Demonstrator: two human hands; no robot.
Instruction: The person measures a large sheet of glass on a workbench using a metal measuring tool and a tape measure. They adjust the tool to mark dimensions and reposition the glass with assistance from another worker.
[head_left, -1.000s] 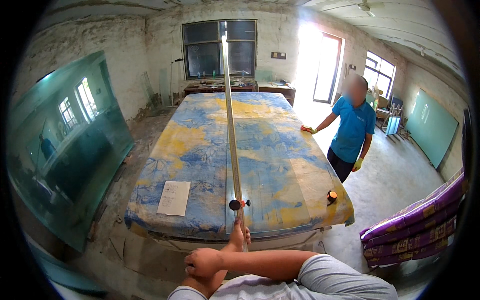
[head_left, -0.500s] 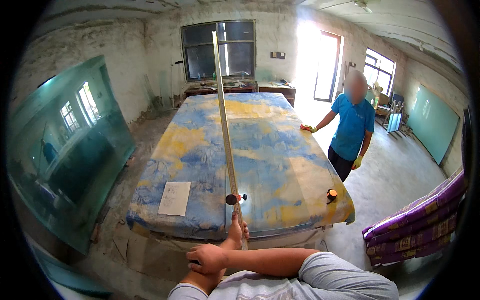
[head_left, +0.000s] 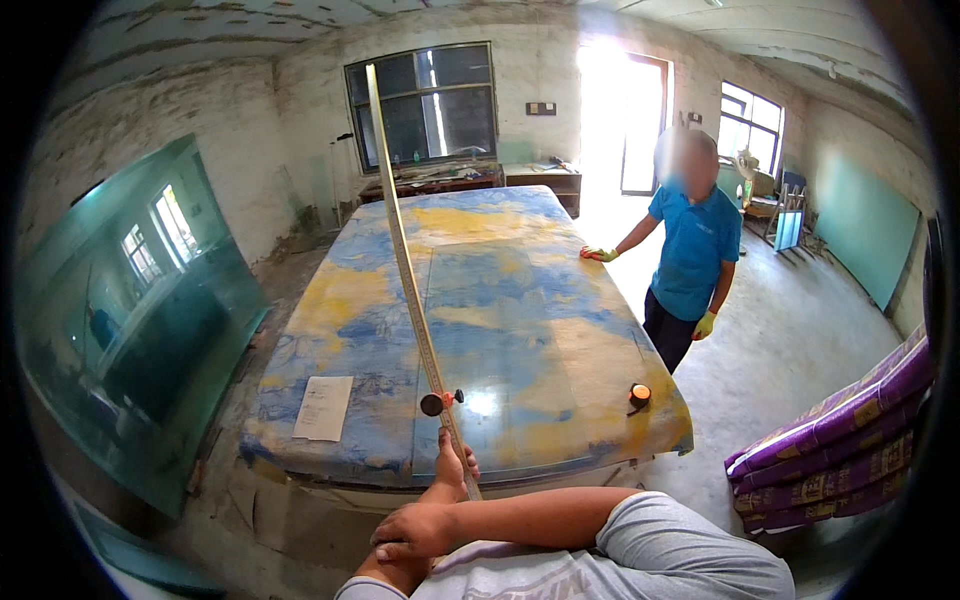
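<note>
The ruler [head_left: 411, 290] has swung anticlockwise since the earlier frame: its far end, then close to twelve o'clock from the grip, now sits between eleven and twelve. The left hand [head_left: 452, 462] is wrapped round its near end, just below the black knob [head_left: 431, 404]; the right hand [head_left: 414, 530] is clasped over the left forearm [head_left: 396, 573]. The ruler runs up over the table [head_left: 335, 300]; whether it touches the clear pane [head_left: 520, 340] lying there I cannot tell. With the table's middle as centre, the paper [head_left: 323, 408] lies at eight and the tape [head_left: 639, 396] at four; a co-worker [head_left: 690, 245] stands just past two, one gloved hand [head_left: 600, 254] on the table edge; a glass sheet [head_left: 140, 320] leans at nine, and a purple bundle [head_left: 830, 440] sits between three and four
</note>
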